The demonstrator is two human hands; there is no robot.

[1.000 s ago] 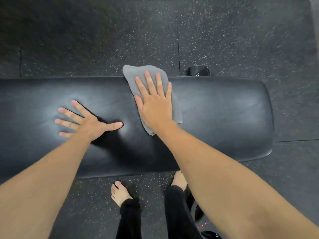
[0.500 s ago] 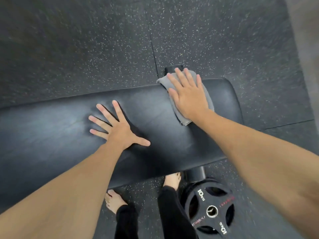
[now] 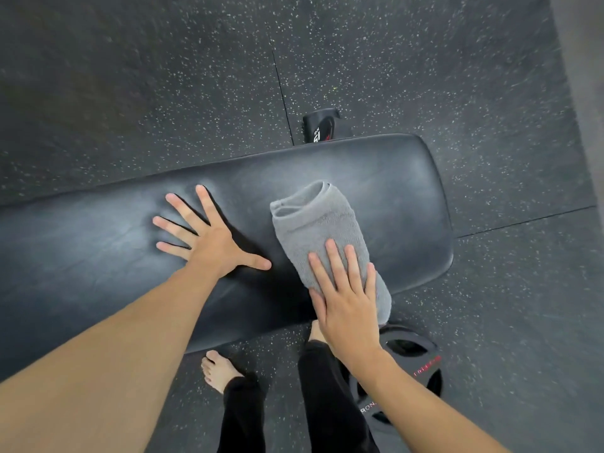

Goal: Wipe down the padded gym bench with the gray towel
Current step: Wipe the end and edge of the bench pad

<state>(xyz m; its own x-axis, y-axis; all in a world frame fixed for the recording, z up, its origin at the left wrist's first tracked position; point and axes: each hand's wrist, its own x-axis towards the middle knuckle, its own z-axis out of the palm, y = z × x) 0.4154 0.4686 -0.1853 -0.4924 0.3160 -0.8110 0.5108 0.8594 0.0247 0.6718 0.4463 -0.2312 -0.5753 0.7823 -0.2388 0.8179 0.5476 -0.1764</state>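
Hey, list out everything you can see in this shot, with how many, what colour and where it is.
bench: one, black padded, running across the middle of the view
towel: one, gray, folded, lying on the bench near its right end, its near end over the front edge
weight plate: one, black with red lettering, on the floor below the bench's right end
bench foot: one, black, on the floor behind the bench
floor: black rubber tiles with pale speckles, all around
trouser legs: two, black, bottom centre
bare foot: one clearly seen, in front of the bench; the other mostly hidden
left hand: flat on the bench, fingers spread
right hand: flat on the near end of the towel
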